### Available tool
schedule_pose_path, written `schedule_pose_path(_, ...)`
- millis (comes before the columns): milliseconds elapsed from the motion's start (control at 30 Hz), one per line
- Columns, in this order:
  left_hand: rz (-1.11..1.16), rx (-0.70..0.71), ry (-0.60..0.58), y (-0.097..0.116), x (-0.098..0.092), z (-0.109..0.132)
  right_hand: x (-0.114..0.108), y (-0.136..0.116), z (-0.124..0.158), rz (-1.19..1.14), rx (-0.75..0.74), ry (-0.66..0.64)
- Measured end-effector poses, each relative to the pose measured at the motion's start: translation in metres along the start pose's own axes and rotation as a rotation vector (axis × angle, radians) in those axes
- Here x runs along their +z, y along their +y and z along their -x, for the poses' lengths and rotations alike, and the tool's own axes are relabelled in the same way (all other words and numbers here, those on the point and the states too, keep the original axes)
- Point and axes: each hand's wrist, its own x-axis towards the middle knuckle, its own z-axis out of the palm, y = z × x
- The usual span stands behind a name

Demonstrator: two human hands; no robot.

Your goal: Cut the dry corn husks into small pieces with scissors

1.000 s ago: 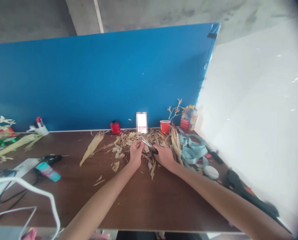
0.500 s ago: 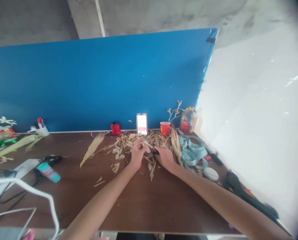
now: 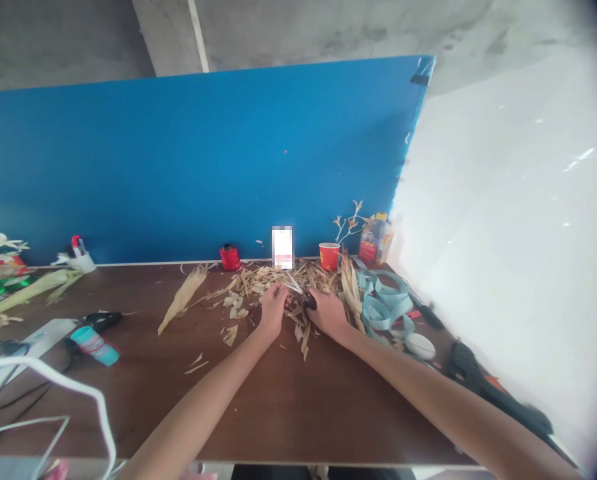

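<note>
My left hand point(image 3: 273, 305) is closed in a pinch on a small piece of dried corn husk at the edge of a husk pile point(image 3: 278, 279). Close beside it, my right hand point(image 3: 329, 312) grips black-handled scissors point(image 3: 304, 297), whose blades point left toward the pinched husk. Both hands rest low over the brown table point(image 3: 278, 393), near its back middle. Cut husk scraps point(image 3: 232, 333) lie scattered just left of my left hand.
A whole dried husk point(image 3: 183, 299), red spool point(image 3: 229, 257), red cup point(image 3: 329, 255) and bottle point(image 3: 375, 240) stand along the blue partition point(image 3: 193, 167). Light-blue ribbon point(image 3: 385, 303), a white disc point(image 3: 420, 346) and a black tool point(image 3: 493, 393) lie right. A teal tube point(image 3: 94, 345) and cables lie left.
My hands stayed at the same spot in the husk pile; the scissor blades have drawn in closer to my left hand's fingers. The view shifted only slightly.
</note>
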Motion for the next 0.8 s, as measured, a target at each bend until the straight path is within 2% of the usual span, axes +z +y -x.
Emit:
schedule_pose_path(133, -0.009, -0.007, -0.030, 0.004, 0.001, 0.002, 0.003, 0.003, -0.002, -0.035, -0.021, 0.034)
schedule_pose_path(567, 0.000, -0.050, -0.093, 0.006, 0.002, 0.005, 0.009, 0.006, -0.005, -0.053, -0.042, 0.020)
schedule_pose_path(800, -0.078, 0.001, -0.144, 0.012, 0.003, 0.010, 0.006, 0.003, -0.004, 0.001, -0.018, -0.020)
